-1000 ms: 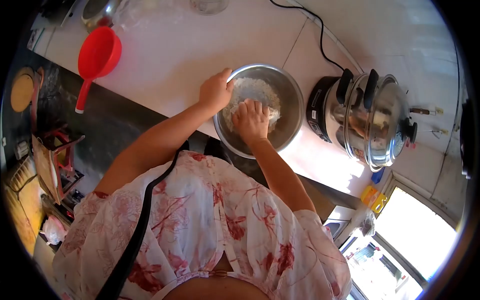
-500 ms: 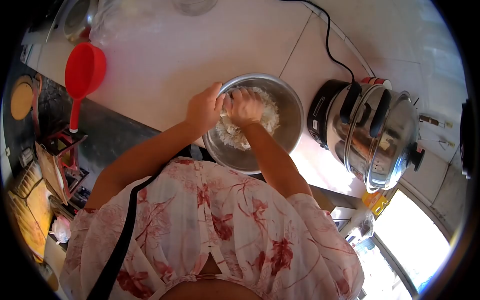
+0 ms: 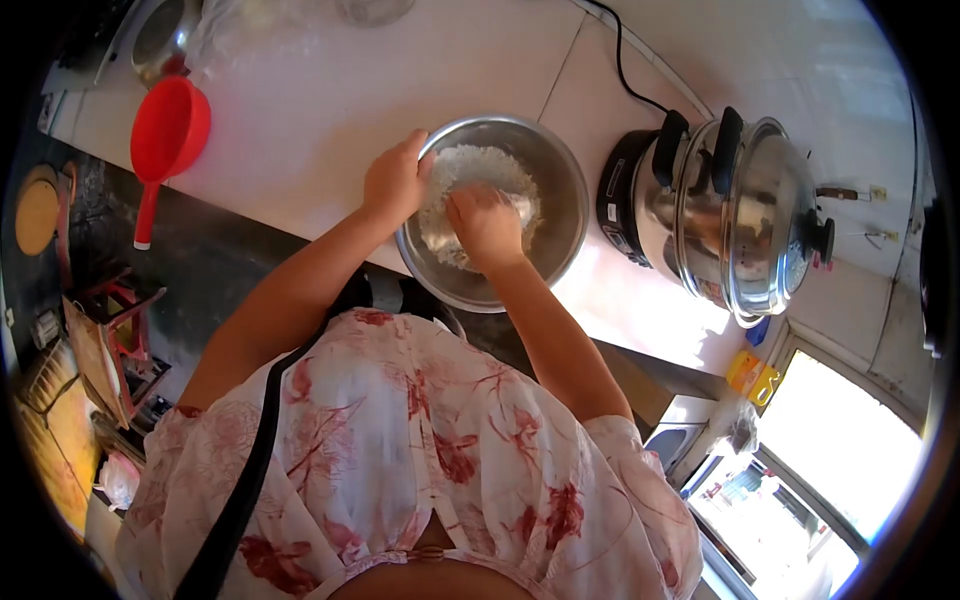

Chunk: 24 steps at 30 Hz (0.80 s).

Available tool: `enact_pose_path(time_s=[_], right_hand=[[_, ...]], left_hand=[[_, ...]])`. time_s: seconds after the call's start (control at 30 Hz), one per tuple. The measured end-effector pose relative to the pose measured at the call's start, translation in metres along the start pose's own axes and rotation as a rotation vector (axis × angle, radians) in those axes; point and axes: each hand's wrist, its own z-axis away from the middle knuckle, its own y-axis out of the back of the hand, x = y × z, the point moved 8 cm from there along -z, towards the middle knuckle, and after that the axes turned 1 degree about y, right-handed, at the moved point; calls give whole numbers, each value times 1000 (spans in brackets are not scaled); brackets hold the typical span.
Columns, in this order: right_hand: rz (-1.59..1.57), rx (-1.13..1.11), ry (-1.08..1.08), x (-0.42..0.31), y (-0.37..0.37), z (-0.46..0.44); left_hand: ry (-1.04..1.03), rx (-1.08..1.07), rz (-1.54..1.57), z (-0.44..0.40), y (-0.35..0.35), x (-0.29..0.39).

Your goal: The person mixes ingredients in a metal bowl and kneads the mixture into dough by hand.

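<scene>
A round metal bowl [image 3: 571,205] stands near the counter's front edge, with a whitish flour mixture [image 3: 478,160] in it, loose and partly clumped. My left hand [image 3: 395,180] grips the bowl's left rim, its thumb on the inner side. Inside the bowl, my right hand [image 3: 486,222] has its fingers curled down into the mixture. The fingertips are buried or turned away from view. A paler lump shows just beside the right hand's knuckles.
To the right is a steel electric steamer [image 3: 700,215] with black handles and a cord [image 3: 622,65]. A red long-handled scoop [image 3: 170,130] lies at the left counter edge. Clear plastic [image 3: 240,35] and a glass vessel [image 3: 375,8] are at the back.
My left hand has drawn apart from the right one and is at the bowl's rim. The right hand has moved lower in the bowl, fingers more curled. The whole view has shifted slightly.
</scene>
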Motion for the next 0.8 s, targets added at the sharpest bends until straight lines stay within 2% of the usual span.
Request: enact_pose_path(time_s=[0.03,0.17,0.23,0.33,0.57,0.63,0.8], right_hand=[[84,-6,62,-3,-2,6],[146,-113,30,-7,-5,16],[230,-297,-18,-8,-9,16],[175,-334,14,1,-17,32],[143,-311,22,8,-28,27],[70,-217,56,8,-25,23],[62,-257,55,17,-35,8]], left_hand=[[-6,-1,-3,0,0,0],[-22,46,-11,0,1,2],[-42,61,-15,0,2,2],[-31,58,-25,0,1,3],[-10,22,-6,0,1,3],[-20,25,-3,1,-1,3],[-47,34,13,1,3,6]])
